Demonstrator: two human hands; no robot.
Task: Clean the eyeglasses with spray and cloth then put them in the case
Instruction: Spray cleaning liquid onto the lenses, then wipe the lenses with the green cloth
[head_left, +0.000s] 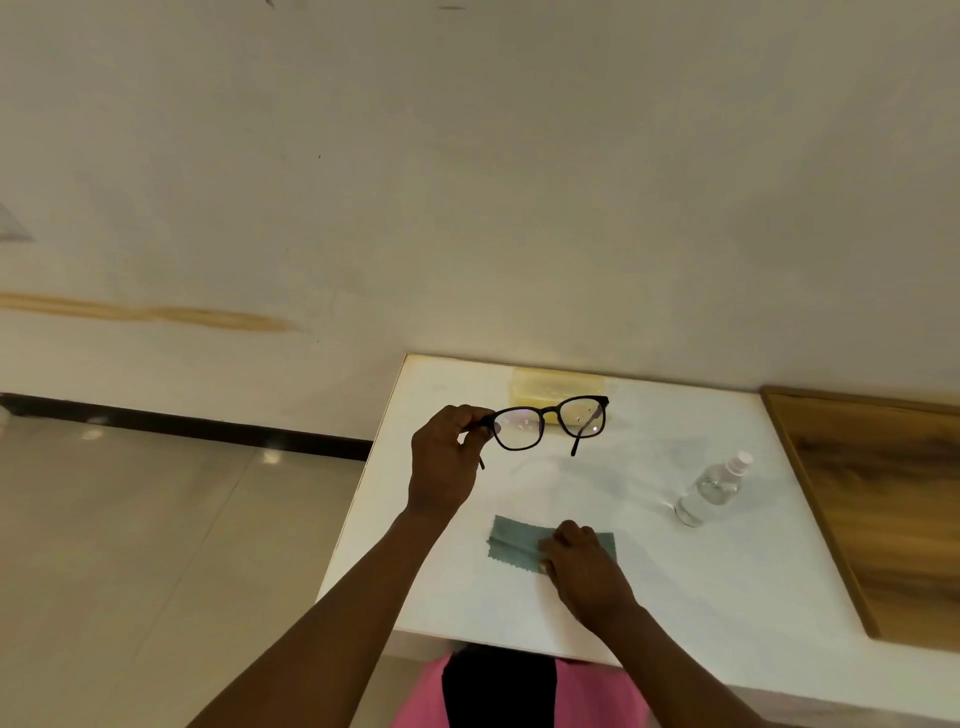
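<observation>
Above the white desk (727, 582), the left hand (441, 462) pinches the black eyeglasses (550, 423), lenses apparently droplet-speckled, while the right hand (582, 566) closes on the green cloth (511, 543); wiping and casing seemingly remain, spray bottle (711, 488) aside, yellow case (558, 392) behind.

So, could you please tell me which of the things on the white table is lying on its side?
The clear plastic spray bottle, toppled, white cap pointing away; the green cloth lies flat.

My right hand (582, 564) covers part of the cloth (514, 543); the glasses (550, 422) hide part of the yellow case (550, 387) at the table's (675, 597) far edge.
</observation>
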